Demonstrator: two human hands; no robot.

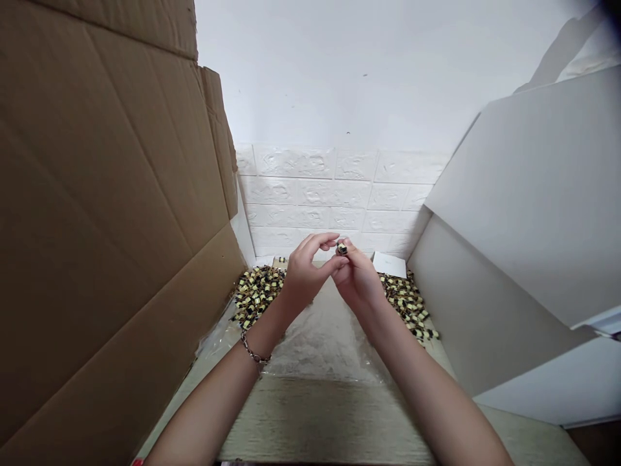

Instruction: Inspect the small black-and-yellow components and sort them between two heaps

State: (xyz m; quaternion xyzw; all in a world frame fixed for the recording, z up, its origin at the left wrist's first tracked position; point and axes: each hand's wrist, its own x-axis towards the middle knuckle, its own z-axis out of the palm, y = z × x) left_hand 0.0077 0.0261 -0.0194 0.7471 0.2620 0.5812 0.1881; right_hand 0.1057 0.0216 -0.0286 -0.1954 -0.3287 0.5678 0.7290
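Right hand (358, 277) pinching yellow-black part (342, 249), left hand (305, 268) with grip unclear, wrinkled plastic (323, 343) on grained table (330, 417), cardboard (121, 194) along left edge.

Left grip (306, 264) curved, right grip (359, 275) pinched; forearms (427, 382) converging.

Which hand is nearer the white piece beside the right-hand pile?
Right. The right hand appears just left of the white piece; the left hand is farther left, on the right hand's other side.
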